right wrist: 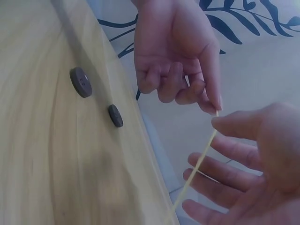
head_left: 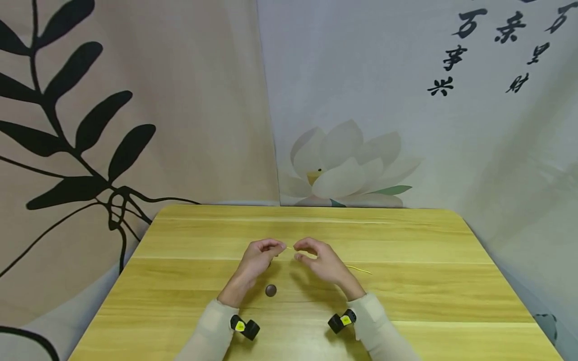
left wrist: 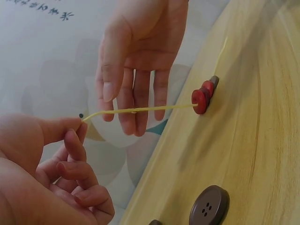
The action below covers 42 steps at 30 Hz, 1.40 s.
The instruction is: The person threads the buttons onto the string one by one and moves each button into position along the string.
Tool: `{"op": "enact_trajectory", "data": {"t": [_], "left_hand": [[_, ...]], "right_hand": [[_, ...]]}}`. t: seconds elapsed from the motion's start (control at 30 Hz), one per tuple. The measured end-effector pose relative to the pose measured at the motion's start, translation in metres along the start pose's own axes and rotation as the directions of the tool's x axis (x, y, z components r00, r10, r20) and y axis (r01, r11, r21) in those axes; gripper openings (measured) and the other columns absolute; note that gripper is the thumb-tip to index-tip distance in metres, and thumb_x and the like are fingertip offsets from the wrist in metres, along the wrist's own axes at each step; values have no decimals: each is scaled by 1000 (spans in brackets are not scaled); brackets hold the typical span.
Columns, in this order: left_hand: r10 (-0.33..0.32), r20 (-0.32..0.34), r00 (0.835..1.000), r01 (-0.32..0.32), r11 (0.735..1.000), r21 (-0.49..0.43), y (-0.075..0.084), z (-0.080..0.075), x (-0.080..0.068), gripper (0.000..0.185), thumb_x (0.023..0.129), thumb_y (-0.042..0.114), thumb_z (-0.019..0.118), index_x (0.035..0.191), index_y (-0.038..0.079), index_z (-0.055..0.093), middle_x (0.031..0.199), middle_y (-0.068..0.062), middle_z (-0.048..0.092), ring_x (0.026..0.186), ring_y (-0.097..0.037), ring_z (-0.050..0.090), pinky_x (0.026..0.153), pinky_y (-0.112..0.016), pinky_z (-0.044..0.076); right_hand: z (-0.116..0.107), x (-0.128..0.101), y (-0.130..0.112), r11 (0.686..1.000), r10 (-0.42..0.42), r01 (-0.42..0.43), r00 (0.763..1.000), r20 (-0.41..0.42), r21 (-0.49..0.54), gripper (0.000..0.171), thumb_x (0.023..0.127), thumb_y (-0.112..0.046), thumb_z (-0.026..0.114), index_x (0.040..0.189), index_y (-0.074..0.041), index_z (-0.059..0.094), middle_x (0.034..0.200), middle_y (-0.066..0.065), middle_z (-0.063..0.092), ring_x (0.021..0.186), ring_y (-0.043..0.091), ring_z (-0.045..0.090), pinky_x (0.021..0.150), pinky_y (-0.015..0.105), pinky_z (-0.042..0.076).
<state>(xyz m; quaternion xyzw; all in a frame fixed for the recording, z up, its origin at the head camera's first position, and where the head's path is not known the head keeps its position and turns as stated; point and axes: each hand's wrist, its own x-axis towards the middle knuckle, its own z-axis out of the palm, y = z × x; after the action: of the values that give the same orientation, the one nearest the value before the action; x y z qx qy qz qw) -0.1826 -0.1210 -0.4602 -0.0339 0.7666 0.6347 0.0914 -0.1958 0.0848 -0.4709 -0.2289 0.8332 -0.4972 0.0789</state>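
A yellow string (left wrist: 154, 109) runs from the fingertips of my left hand (head_left: 259, 258), which pinches its end above the table. Threaded on the string are red buttons (left wrist: 199, 101) with a dark one behind them, low over the wood in the left wrist view. My right hand (head_left: 321, 259) is beside the string, its fingers spread and its thumb apart from them; whether the thumb touches the string I cannot tell. A large brown button (head_left: 271, 290) with several holes lies between the forearms. Farther back, a smaller dark button (right wrist: 115, 116) is mostly hidden by the left hand in the head view.
The wooden table (head_left: 429, 296) reaches back to hanging cloths with a plant print (head_left: 95, 120) and a flower print (head_left: 343, 165). Past the right wrist, the string's tail (head_left: 359, 269) shows over the table. Both sleeves carry black wrist cameras (head_left: 245, 327).
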Motion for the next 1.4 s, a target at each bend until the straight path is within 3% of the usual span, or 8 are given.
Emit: {"op": "enact_trajectory", "data": {"t": [0.23,0.5,0.83,1.07,1.3,1.4], "left_hand": [[-2,-5,1000,2,1000,-6,-5,1,4,24,96,25,65,107,4,71,100,-9,64,83,-21,49,68,-30,38],[3,3,1000,-3,1000,-30,-12,0,8,23,95,25,67,106,5,72,95,-4,62,78,-20,48,64,-28,37],[6,5,1000,-6,1000,-30,-13,-1,8,25,96,25,67,107,3,71,95,-5,62,76,-20,45,64,-29,36],[-3,-10,1000,3,1000,-10,-11,0,7,23,96,23,66,106,3,71,96,-3,62,76,-20,45,64,-28,36],[6,-9,1000,-6,1000,-8,10,2,-11,21,98,17,62,105,-1,70,90,-3,61,71,-19,42,62,-26,34],[1,-8,1000,-1,1000,-3,6,2,-8,23,98,18,63,107,-2,70,88,-1,61,71,-19,42,62,-26,34]], "right_hand": [[4,4,0,1000,6,-6,1000,9,27,29,98,-19,63,124,-4,61,123,10,66,120,28,59,105,46,43],[9,3,-2,991,9,-17,998,57,136,31,99,-12,60,128,0,56,119,21,66,112,33,64,97,50,49],[10,1,-6,999,14,-15,1000,27,51,29,99,-18,62,122,-1,62,97,17,71,94,33,68,87,44,51],[9,1,-6,1000,1,0,999,-38,32,18,98,-8,59,113,-2,67,92,11,72,93,33,69,83,43,52],[9,1,-5,1000,4,-4,998,-63,3,13,98,-8,60,106,-5,70,92,0,72,91,21,68,82,41,54],[9,1,-4,1000,2,-2,997,-72,0,13,97,-7,61,105,-4,71,93,-1,72,89,16,68,81,39,54]]}}
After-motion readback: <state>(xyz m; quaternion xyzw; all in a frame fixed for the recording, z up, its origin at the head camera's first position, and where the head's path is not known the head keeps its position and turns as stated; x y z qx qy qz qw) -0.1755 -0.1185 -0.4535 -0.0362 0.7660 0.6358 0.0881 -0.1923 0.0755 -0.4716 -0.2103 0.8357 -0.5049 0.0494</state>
